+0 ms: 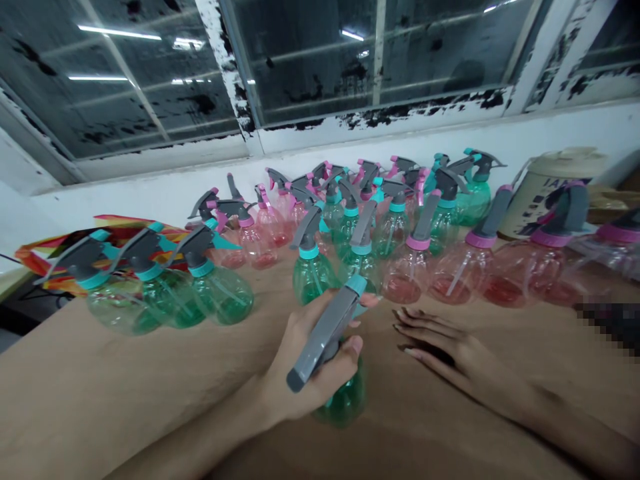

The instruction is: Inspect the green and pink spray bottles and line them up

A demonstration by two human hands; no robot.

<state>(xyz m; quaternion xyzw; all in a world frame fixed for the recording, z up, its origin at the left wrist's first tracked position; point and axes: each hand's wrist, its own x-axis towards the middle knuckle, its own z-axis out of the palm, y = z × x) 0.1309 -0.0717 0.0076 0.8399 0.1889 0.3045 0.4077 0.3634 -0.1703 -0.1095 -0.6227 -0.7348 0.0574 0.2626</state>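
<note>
My left hand (310, 360) is wrapped round a green spray bottle (345, 400) with a grey trigger head and teal collar, standing on the brown table (125, 387) near the front middle. My right hand (445, 347) lies just right of it, fingers stretched out and resting on the tabletop, holding nothing. Directly behind both hands stand several more green bottles (313, 270) and pink bottles (400, 277) with grey trigger heads.
Three green bottles (165, 293) sit together at the left. A row of pink bottles (500, 273) runs to the right edge. A cream-coloured jar (545, 190) stands at the back right, and a red and yellow bag (75, 243) lies at the left edge. A white wall and windows (320, 67) rise behind.
</note>
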